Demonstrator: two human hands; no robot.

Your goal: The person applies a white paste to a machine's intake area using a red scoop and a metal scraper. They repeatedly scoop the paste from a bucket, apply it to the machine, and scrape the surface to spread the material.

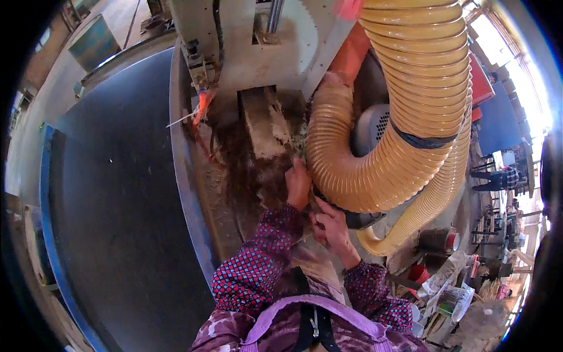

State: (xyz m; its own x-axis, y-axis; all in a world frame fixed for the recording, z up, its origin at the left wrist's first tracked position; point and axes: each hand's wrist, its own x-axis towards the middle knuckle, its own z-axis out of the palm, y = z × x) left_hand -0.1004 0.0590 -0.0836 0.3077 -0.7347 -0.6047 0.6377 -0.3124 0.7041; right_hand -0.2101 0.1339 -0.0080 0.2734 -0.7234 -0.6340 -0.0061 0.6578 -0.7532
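My left hand (pixel 298 183) is closed around a thin, dark, stick-like tool (pixel 312 205), in the dusty hollow of a machine. Behind it and to the right, my right hand (pixel 333 227) grips the rear part of the same tool. The tool's far end is hard to make out against the sawdust. Just ahead of my left hand lies a pale, dust-covered block-like part (pixel 264 126), running under the machine's light housing (pixel 264 73). Brown sawdust (pixel 240 176) coats the space left of my hands.
A thick yellow ribbed hose (pixel 352 182) curves close by on the right, beside a grey motor cover (pixel 372 129). On the left stretches a wide black conveyor belt (pixel 123 176) with a metal edge (pixel 190 193). Orange air tubing (pixel 202 105) hangs near it. A person (pixel 504 178) stands far right.
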